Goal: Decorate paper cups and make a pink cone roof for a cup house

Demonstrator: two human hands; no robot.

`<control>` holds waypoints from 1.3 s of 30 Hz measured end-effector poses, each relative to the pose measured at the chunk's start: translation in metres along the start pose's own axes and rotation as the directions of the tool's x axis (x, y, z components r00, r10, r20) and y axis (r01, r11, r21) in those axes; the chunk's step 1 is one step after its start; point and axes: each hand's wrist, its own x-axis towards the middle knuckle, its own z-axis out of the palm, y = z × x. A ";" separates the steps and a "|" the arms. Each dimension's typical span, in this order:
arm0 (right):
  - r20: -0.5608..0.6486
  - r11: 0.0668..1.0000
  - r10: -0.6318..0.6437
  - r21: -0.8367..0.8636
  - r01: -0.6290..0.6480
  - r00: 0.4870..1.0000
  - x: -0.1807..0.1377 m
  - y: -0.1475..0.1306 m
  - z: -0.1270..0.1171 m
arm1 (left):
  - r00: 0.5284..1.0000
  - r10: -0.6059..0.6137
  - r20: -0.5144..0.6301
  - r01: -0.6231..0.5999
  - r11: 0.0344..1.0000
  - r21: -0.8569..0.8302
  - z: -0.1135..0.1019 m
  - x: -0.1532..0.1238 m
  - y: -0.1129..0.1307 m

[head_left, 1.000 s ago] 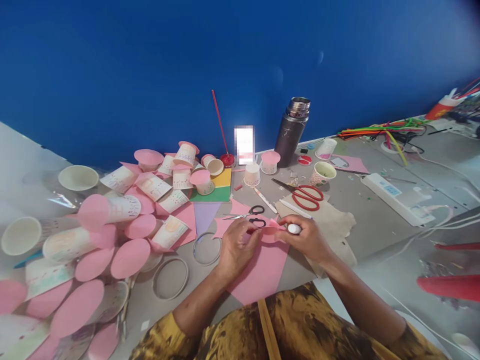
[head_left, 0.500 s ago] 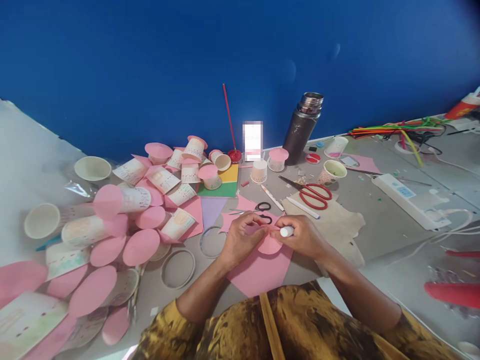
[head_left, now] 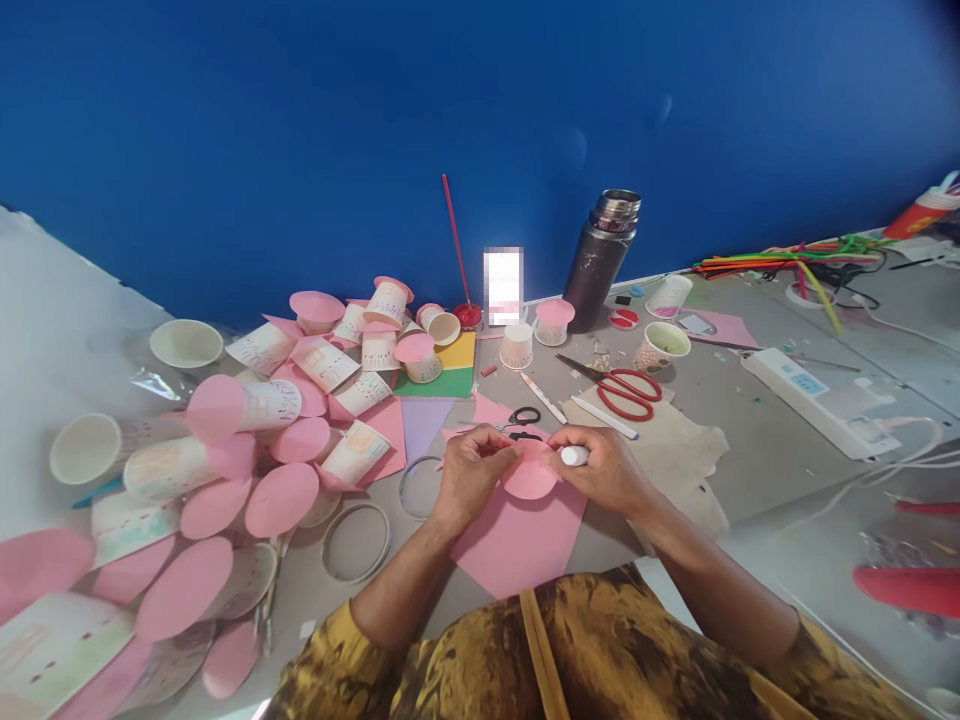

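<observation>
A pink paper disc is held between my two hands, above a larger sheet of pink paper. My left hand pinches its left edge with thumb and fingers. On the other side, my right hand grips the right edge and also keeps a white capped stick or tube in its fingers; its exact kind is unclear. Just beyond the disc lie small black-handled scissors, partly hidden by my hands. A white paper cup stands upside down farther back.
Many paper cups with pink discs crowd the left side. Two rings lie left of my hands. Red-handled scissors, markers, a dark flask, a phone and a power strip are behind and right.
My hands have moved slightly apart, the left one leftward. The pink disc now lies flatter and shows more of its face between them.
</observation>
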 end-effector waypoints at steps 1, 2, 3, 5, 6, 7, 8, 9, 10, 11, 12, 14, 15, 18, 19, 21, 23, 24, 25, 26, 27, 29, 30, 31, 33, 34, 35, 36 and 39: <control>-0.010 1.000 0.004 -0.001 -0.004 1.000 0.000 0.000 0.001 | 1.000 0.007 0.000 -0.007 1.000 -0.002 0.000 0.000 0.000; -0.018 1.000 0.010 -0.005 -0.010 1.000 0.001 0.000 0.001 | 1.000 0.015 0.007 -0.015 1.000 -0.007 0.000 0.000 -0.001; -0.023 1.000 0.016 -0.010 -0.017 1.000 0.001 0.000 0.002 | 1.000 0.021 0.021 -0.021 1.000 -0.015 0.000 -0.001 -0.001; -0.012 1.000 0.022 -0.020 -0.022 1.000 0.002 0.000 0.003 | 0.998 0.033 0.062 -0.031 0.999 -0.033 0.000 -0.001 0.000; 0.002 1.000 0.019 -0.022 -0.019 1.000 0.002 0.000 0.003 | 0.996 0.037 0.084 -0.035 0.999 -0.033 0.000 -0.001 0.000; 0.017 1.000 0.015 -0.023 -0.014 1.000 0.002 0.000 0.004 | 0.994 0.041 0.101 -0.038 0.999 -0.026 0.000 -0.001 0.000; 0.029 1.000 0.013 -0.023 -0.012 0.999 0.003 -0.001 0.004 | 0.993 0.042 0.109 -0.040 0.999 -0.013 0.000 -0.001 0.000; 0.038 1.000 0.014 -0.023 -0.013 0.999 0.003 -0.002 0.005 | 0.994 0.038 0.102 -0.039 0.999 0.003 0.000 -0.001 0.000; 0.043 1.000 0.018 -0.023 -0.017 0.999 0.003 -0.003 0.005 | 0.996 0.030 0.082 -0.032 0.999 0.018 0.000 -0.001 0.000; 0.047 0.999 0.025 -0.023 -0.024 0.999 0.003 -0.005 0.005 | 0.998 0.019 0.057 -0.021 0.999 0.032 -0.001 -0.001 0.000; 0.051 0.999 0.032 -0.025 -0.030 0.998 0.003 -0.006 0.005 | 0.999 0.006 0.033 -0.007 0.999 0.043 -0.001 -0.001 -0.001; 0.056 0.999 0.042 -0.031 -0.040 0.998 0.003 -0.008 0.005 | 1.000 -0.019 0.010 0.019 0.998 0.065 -0.002 -0.001 -0.001; 0.054 0.998 0.045 -0.036 -0.044 0.997 0.003 -0.008 0.005 | 0.999 -0.027 0.018 0.025 0.997 0.076 -0.002 -0.001 0.000; 0.028 0.997 0.068 -0.036 -0.067 0.997 0.002 -0.007 0.004 | 0.998 -0.007 0.058 0.001 0.996 0.090 -0.002 -0.002 0.002; 0.016 0.996 0.082 -0.027 -0.082 0.996 0.002 -0.006 0.004 | 0.998 0.004 0.060 -0.008 0.997 0.072 -0.002 -0.002 0.003; -0.002 0.992 0.126 0.000 -0.126 0.992 0.003 -0.003 0.003 | 0.999 0.011 0.046 -0.011 1.000 0.000 -0.002 -0.004 0.004; -0.008 0.987 0.162 0.022 -0.162 0.987 0.005 -0.003 0.001 | 0.998 0.007 0.055 -0.003 0.997 -0.079 -0.003 -0.005 0.005; -0.005 0.985 0.171 0.023 -0.170 0.985 0.007 -0.003 -0.001 | 0.997 0.009 0.075 -0.002 0.995 -0.096 -0.003 -0.005 0.005; 0.002 0.985 0.170 0.018 -0.170 0.985 0.009 -0.004 -0.003 | 0.995 0.010 0.101 -0.001 0.995 -0.096 -0.003 -0.005 0.004; 0.016 0.987 0.161 0.012 -0.161 0.987 0.013 -0.006 -0.005 | 0.992 0.009 0.125 0.002 0.997 -0.082 -0.003 -0.004 0.004; 0.044 0.990 0.143 0.011 -0.144 0.989 0.017 -0.007 -0.008 | 0.990 0.001 0.138 0.007 0.998 -0.056 -0.003 -0.004 0.003; 0.129 0.993 0.106 0.046 -0.113 0.986 0.026 -0.010 -0.015 | 0.994 -0.031 0.106 0.031 1.000 0.007 -0.003 -0.002 0.002; 0.174 0.990 0.094 0.085 -0.110 0.980 0.032 -0.010 -0.018 | 0.996 -0.050 0.071 0.048 0.998 0.029 -0.003 -0.001 0.001; 0.206 0.984 0.095 0.131 -0.124 0.974 0.037 -0.009 -0.020 | 0.997 -0.066 0.031 0.065 0.997 0.039 -0.004 0.000 0.001; 0.248 0.957 0.118 0.229 -0.176 0.962 0.046 -0.005 -0.021 | 0.995 -0.092 -0.043 0.093 0.995 0.020 -0.006 0.002 0.001; 0.271 0.940 0.126 0.274 -0.202 0.954 0.050 -0.002 -0.020 | 0.993 -0.099 -0.068 0.099 0.995 0.000 -0.007 0.003 0.001; 0.302 0.925 0.125 0.310 -0.221 0.945 0.053 0.001 -0.018 | 0.991 -0.105 -0.087 0.104 0.994 -0.013 -0.007 0.004 0.002; 0.332 0.912 0.117 0.338 -0.234 0.936 0.055 0.004 -0.014 | 0.989 -0.110 -0.100 0.108 0.994 -0.019 -0.008 0.005 0.002; 0.338 0.905 0.087 0.367 -0.217 0.937 0.056 0.011 -0.002 | 0.986 -0.133 -0.102 0.134 0.991 -0.005 -0.006 0.008 0.000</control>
